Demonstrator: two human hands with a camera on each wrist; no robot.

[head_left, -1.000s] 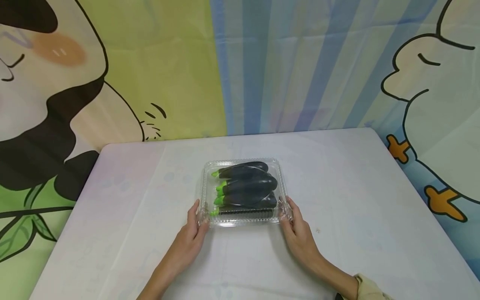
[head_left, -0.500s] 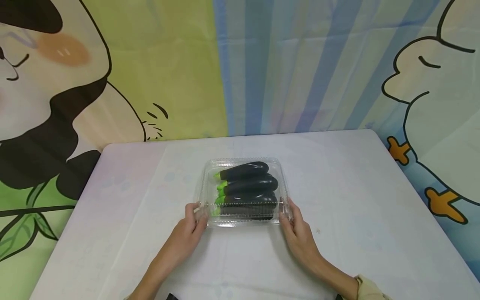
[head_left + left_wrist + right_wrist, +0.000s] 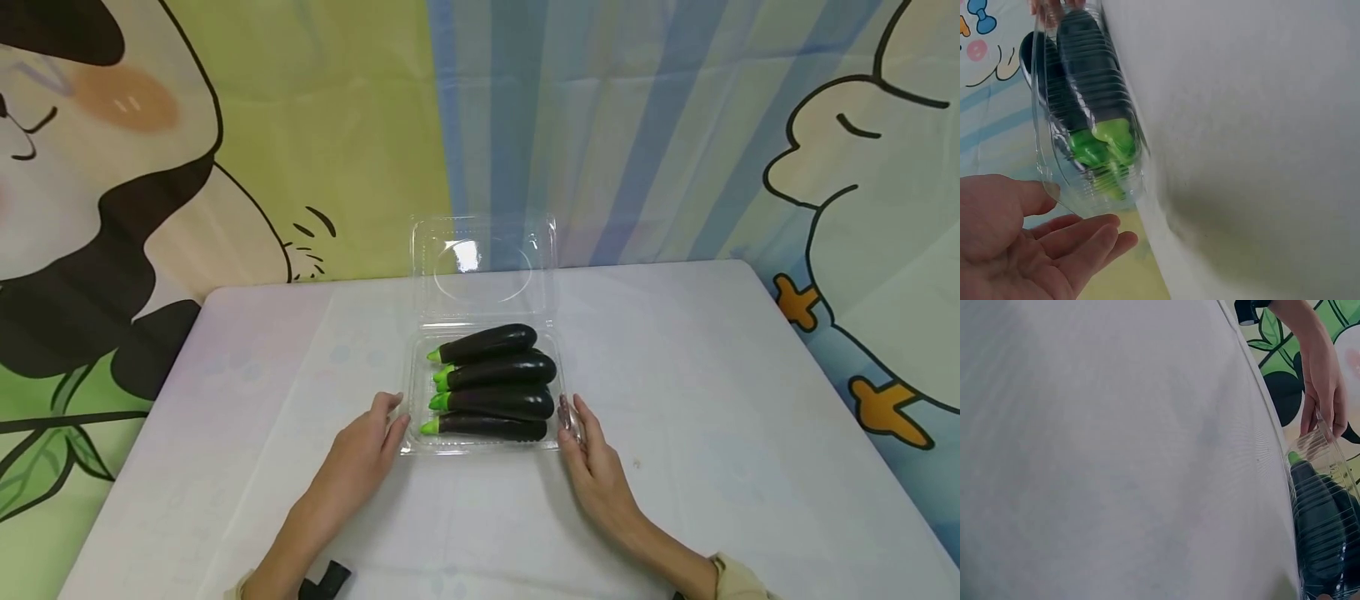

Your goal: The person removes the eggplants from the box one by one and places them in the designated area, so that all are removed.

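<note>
A clear plastic clamshell box (image 3: 480, 446) sits on the table with its lid (image 3: 483, 258) standing up at the back. Several dark eggplants (image 3: 495, 367) with green stem ends lie side by side in its base, stems toward the left. At the front left corner is my left hand (image 3: 356, 454); in the left wrist view its thumb touches the box's edge while the loosely extended fingers lie just beside the corner. My right hand (image 3: 603, 479) holds the right front side of the box, thumb in front and fingers along the side. In the right wrist view that hand is almost wholly out of frame.
A white cloth covers the table (image 3: 675, 375). Behind it hangs a cartoon-printed curtain (image 3: 360, 150), which also drops down both sides. A black strap (image 3: 326, 581) shows by the left wrist.
The box's lid has swung up and back from lying over the eggplants. My left hand has loosened at the front left corner and shifted slightly left. The right hand stays in place.
</note>
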